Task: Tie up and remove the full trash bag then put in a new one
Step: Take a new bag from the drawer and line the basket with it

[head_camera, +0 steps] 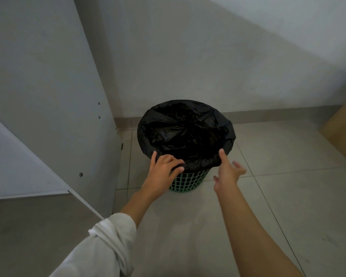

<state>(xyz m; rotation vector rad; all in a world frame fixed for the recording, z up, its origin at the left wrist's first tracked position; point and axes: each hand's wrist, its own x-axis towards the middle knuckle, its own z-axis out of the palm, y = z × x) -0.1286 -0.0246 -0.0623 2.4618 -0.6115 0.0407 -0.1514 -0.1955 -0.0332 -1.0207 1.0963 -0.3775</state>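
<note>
Looking down from the head camera, the black trash bag sits in the green basket, its top folded out over the rim. The left hand is on the near rim with its fingers curled over that folded cuff, so I'd call it a grasp on the bag. The right hand is loose and spread. Its thumb touches the cuff and the other fingers are off to the side, a bit blurred and holding nothing.

What could go wrong, I think:
- That lattice basket looks light, so pulling the cuff up from one side might tip it, or lift it along with the bag.
- The thin plastic could snag on the rim and tear.
- Gathering the top unevenly could let stuff spill. I can't tell how full it is, since the inside is just dark.

The basket stands on a pale tiled floor, close to a plain grey wall. A white cabinet panel is just to its left, and a brown box sits well apart on the right. The lighting is dim.
</note>
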